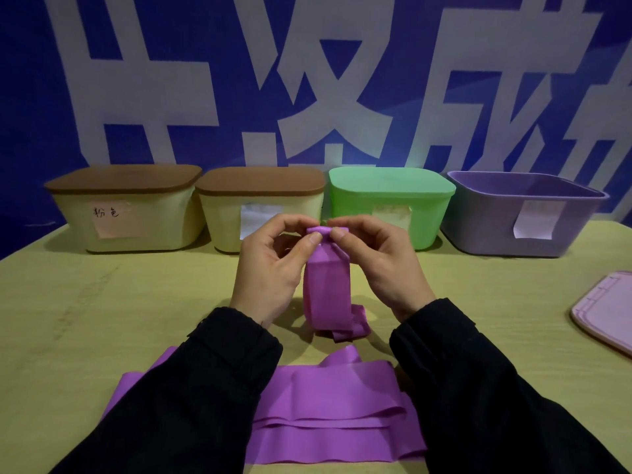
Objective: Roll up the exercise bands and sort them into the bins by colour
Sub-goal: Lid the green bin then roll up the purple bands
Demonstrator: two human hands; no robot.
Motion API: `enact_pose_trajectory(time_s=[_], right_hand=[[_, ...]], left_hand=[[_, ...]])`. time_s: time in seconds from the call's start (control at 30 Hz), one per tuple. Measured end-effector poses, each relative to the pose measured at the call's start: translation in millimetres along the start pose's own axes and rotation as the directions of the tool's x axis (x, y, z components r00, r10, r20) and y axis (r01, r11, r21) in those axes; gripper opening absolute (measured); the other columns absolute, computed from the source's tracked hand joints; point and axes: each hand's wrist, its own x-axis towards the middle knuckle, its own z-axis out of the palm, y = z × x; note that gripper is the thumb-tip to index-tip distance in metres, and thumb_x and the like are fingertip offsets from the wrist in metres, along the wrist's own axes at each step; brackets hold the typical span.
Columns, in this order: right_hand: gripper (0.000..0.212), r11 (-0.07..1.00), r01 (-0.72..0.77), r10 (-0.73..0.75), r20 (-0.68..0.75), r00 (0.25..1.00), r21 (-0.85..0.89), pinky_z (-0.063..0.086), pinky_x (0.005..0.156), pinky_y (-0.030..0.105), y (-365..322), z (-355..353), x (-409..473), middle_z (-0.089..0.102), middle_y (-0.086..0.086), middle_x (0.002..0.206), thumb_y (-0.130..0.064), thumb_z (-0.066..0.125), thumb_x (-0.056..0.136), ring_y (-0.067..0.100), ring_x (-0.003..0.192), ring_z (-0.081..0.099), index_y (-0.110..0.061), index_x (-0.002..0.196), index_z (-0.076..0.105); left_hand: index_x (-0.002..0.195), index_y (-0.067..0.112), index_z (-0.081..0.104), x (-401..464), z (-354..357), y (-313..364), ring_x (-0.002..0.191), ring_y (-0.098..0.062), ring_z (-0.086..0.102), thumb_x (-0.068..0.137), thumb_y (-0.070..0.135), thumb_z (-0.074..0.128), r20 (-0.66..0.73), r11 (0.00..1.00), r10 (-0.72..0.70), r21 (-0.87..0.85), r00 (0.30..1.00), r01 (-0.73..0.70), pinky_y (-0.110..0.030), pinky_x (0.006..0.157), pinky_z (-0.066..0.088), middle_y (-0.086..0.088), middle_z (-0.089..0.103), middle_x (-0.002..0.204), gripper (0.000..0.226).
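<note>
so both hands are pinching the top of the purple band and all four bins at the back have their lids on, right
Not quite. Both hands, the left hand and right hand, do pinch the top of the purple band, but only three bins have lids on. The head view shows the purple bin at the far right open, and a pink lid lies on the table nearby.

Pink lid (607,311) cut off at right edge.

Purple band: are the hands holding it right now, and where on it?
Yes. Both the left hand and right hand pinch the purple band at its rolled top end; the rest hangs to the table.
</note>
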Motion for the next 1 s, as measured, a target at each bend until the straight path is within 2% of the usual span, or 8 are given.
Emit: enact_pose_trajectory(time_s=[0.13,0.23,0.4,0.57,0.67,0.77,0.87,1.0], right_hand=[[0.015,0.999,0.032,-0.032,-0.013,0.999,-0.020,0.056,0.080,0.028,1,0,1,0.076,0.014,0.098,-0.007,0.067,0.094,0.016,0.088,0.069,-0.001,0.107,0.072],[0.014,0.996,0.068,-0.070,-0.043,0.997,-0.051,0.055,0.083,0.034,1,1,1,0.075,0.014,0.097,-0.008,0.068,0.094,0.020,0.089,0.069,-0.004,0.106,0.073],[0.015,0.998,0.051,-0.053,-0.059,0.997,-0.038,0.059,0.083,0.033,-3,2,-2,0.077,0.009,0.094,-0.011,0.073,0.090,0.028,0.093,0.072,-0.009,0.105,0.075],[0.015,0.999,0.018,-0.019,-0.045,0.999,-0.027,0.056,0.081,0.029,0,3,-1,0.077,0.005,0.092,-0.013,0.071,0.092,0.015,0.089,0.071,-0.011,0.106,0.075],[0.012,0.992,0.079,-0.089,-0.104,0.991,-0.096,0.056,0.078,0.027,0,4,-1,0.077,0.003,0.090,-0.011,0.073,0.090,0.016,0.086,0.072,-0.015,0.101,0.076],[0.015,0.961,0.192,-0.232,-0.199,0.952,-0.200,0.059,0.078,0.031,-1,1,-2,0.077,-0.004,0.091,-0.012,0.074,0.090,0.013,0.086,0.073,-0.019,0.103,0.075],[0.017,0.905,0.294,-0.366,-0.209,0.907,-0.307,0.060,0.081,0.035,0,4,-5,0.076,-0.005,0.095,-0.010,0.075,0.088,0.012,0.089,0.072,-0.016,0.104,0.076],[0.018,0.798,0.370,-0.453,-0.067,0.889,-0.476,0.059,0.081,0.036,2,15,-9,0.075,-0.003,0.099,-0.012,0.075,0.088,0.010,0.092,0.071,-0.010,0.107,0.075]], left_hand=[[0.100,0.025,0.070,-1,0,-2,0.092,-0.015,0.069,0.092,0.005,0.069,0.009,1.000,0.007,-0.007,1.000,-0.007,-0.026,0.077,0.054,0.003,0.073,0.098,0.022],[0.108,0.023,0.067,-2,1,-2,0.092,-0.017,0.069,0.092,0.011,0.071,0.011,1.000,-0.024,-0.004,1.000,0.025,-0.029,0.079,0.057,0.001,0.071,0.101,0.021],[0.102,0.023,0.070,-1,2,-1,0.092,-0.013,0.071,0.093,0.010,0.069,-0.006,1.000,-0.013,0.003,1.000,0.013,-0.025,0.079,0.055,0.005,0.075,0.094,0.016],[0.103,0.020,0.069,-1,1,-2,0.095,-0.013,0.070,0.093,0.005,0.067,0.004,1.000,0.002,0.025,1.000,-0.002,-0.027,0.082,0.056,0.006,0.073,0.096,0.018],[0.105,0.023,0.065,-3,3,-4,0.096,-0.011,0.067,0.091,0.011,0.072,-0.067,0.993,0.036,0.116,0.997,-0.028,-0.027,0.083,0.055,0.007,0.070,0.099,0.020],[0.092,0.019,0.064,-5,3,0,0.076,-0.012,0.061,0.093,0.026,0.070,-0.150,0.969,0.127,0.230,0.981,-0.090,-0.028,0.067,0.052,0.005,0.064,0.081,0.009],[0.083,0.011,0.069,-8,7,5,0.063,-0.011,0.059,0.093,0.042,0.060,-0.048,0.997,-0.040,0.058,0.998,0.043,-0.027,0.059,0.049,0.004,0.064,0.068,0.033],[0.094,0.009,0.071,-3,10,3,0.081,-0.022,0.072,0.085,0.046,0.065,-0.027,0.952,-0.241,-0.201,0.970,0.231,-0.033,0.071,0.058,-0.006,0.074,0.083,0.038]])
